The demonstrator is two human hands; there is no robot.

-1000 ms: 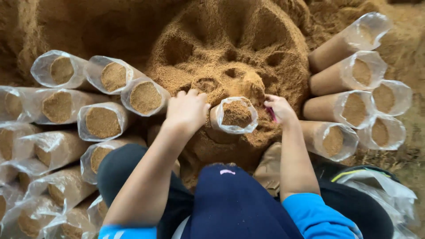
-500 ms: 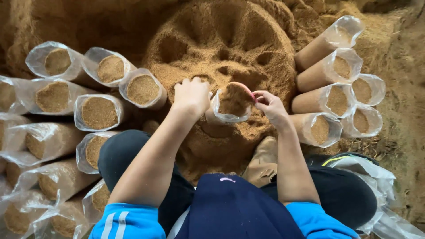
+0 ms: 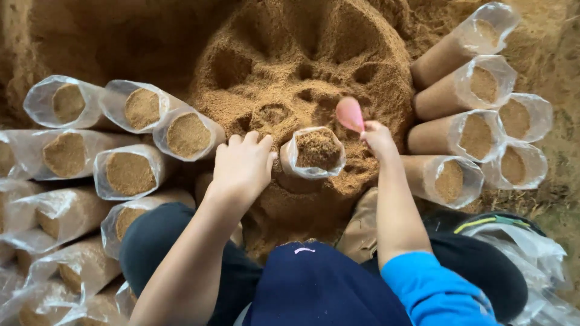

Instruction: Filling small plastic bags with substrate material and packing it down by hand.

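Observation:
A clear plastic bag (image 3: 314,152) packed with brown sawdust stands upright in front of me, its mouth open. My left hand (image 3: 244,164) rests against its left side, fingers curled on the bag and the pile. My right hand (image 3: 378,139) is just right of the bag and grips a small pink scoop (image 3: 350,113), which is raised above the bag's right rim. Behind the bag rises a big mound of sawdust (image 3: 290,66) with scooped hollows.
Several filled bags lie stacked at the left (image 3: 130,172) and at the right (image 3: 477,84), open ends toward me. A heap of loose clear plastic (image 3: 519,247) lies at my lower right. My dark trousers and blue sleeve fill the bottom.
The bag stood tilted with both hands at its rim; now it is upright. My right hand has lifted the pink scoop beside the rim. The camera has moved closer.

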